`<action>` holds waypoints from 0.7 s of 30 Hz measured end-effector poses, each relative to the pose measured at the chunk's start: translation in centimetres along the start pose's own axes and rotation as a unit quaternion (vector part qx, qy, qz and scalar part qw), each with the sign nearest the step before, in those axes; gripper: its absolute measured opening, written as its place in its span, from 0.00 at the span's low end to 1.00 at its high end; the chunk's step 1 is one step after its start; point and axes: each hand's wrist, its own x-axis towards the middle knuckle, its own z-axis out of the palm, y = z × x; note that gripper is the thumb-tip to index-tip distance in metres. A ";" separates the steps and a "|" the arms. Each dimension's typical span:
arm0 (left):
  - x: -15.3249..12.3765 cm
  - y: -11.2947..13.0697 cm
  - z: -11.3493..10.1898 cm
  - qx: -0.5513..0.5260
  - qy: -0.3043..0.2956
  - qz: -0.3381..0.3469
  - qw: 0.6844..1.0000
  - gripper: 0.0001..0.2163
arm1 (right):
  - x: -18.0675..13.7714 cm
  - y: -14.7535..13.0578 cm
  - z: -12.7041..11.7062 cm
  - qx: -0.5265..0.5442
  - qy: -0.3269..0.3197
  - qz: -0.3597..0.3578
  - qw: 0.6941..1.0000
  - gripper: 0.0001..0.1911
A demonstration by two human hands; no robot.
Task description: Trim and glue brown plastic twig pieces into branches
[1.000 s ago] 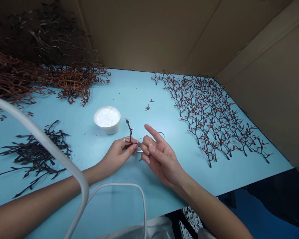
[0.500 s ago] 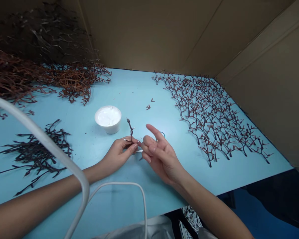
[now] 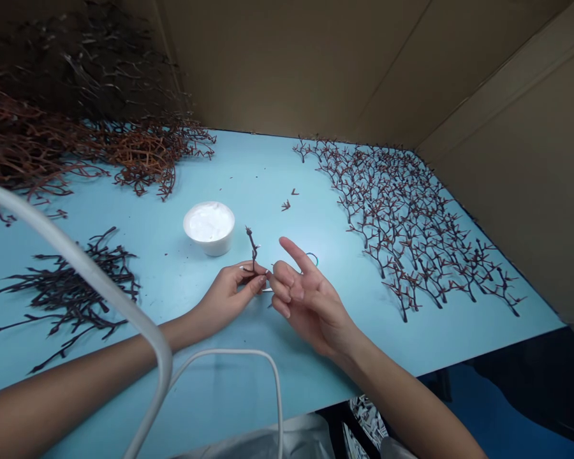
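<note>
Head view, places relative to the white cup (image 3: 220, 246) filled with white paste (image 3: 209, 221). Left to right on the light-blue tabletop (image 3: 268, 153):
- Reddish-brown twig heap (image 3: 29, 150): left of cup and beyond it, tangled.
- Dark stem pile (image 3: 71, 290): left of cup, slightly nearer the person, loosely stacked.
- White tube (image 3: 138, 312): bends across the near side of the cup, overlapping part of the stem pile in view.
- Left hand (image 3: 227, 290): just nearer than cup, pinching a dark twig (image 3: 252, 242) between thumb and fingers. Twig sticks up just right of cup, white dabs on it.
- Twig scraps (image 3: 286, 205): right of cup, slightly beyond.
- Right hand (image 3: 310, 299): right of cup and nearer, beside the left; index extended, other fingers curled toward thumb. Can't tell if it grips anything.
- Branched twigs (image 3: 397, 210): well right of cup, laid out in a dense patch.
</note>
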 end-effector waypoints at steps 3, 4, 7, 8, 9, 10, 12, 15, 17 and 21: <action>0.0 -0.1 0.0 -0.001 0.003 0.001 1.000 0.06 | 0.1 0.0 -0.2 0.005 -0.010 -0.002 1.000 0.22; 0.0 -0.1 0.0 -0.001 0.004 0.002 1.000 0.06 | 0.1 0.0 -0.3 0.006 -0.014 -0.004 1.000 0.21; 0.0 -0.2 0.0 0.001 0.004 0.003 1.000 0.06 | 0.1 0.0 -0.4 0.011 -0.019 -0.009 1.000 0.20; 0.0 -0.2 0.0 0.001 0.003 0.004 1.000 0.07 | 0.1 0.0 -0.4 0.012 -0.018 -0.011 1.000 0.21; 0.0 -0.1 0.0 0.002 0.002 0.005 1.000 0.07 | 0.1 0.0 -0.4 0.012 -0.018 -0.012 1.000 0.21; 0.0 -0.1 0.0 0.003 0.001 0.006 1.000 0.07 | 0.2 0.0 -0.4 0.012 -0.017 -0.013 1.000 0.22; -0.1 -0.2 0.0 0.003 0.000 0.010 1.000 0.07 | 0.2 0.1 -0.5 0.010 -0.015 -0.014 1.000 0.23; 0.0 -0.2 0.0 -0.001 0.001 0.013 1.000 0.07 | 0.3 0.1 -0.5 0.003 -0.010 -0.017 1.000 0.23; 0.0 -0.3 0.0 0.001 0.001 0.014 1.000 0.07 | 0.3 0.2 -0.5 0.001 -0.006 -0.023 1.000 0.24; 0.0 -0.5 -0.1 0.015 -0.007 0.014 1.000 0.08 | 0.3 0.2 -0.6 0.010 0.001 -0.036 0.999 0.24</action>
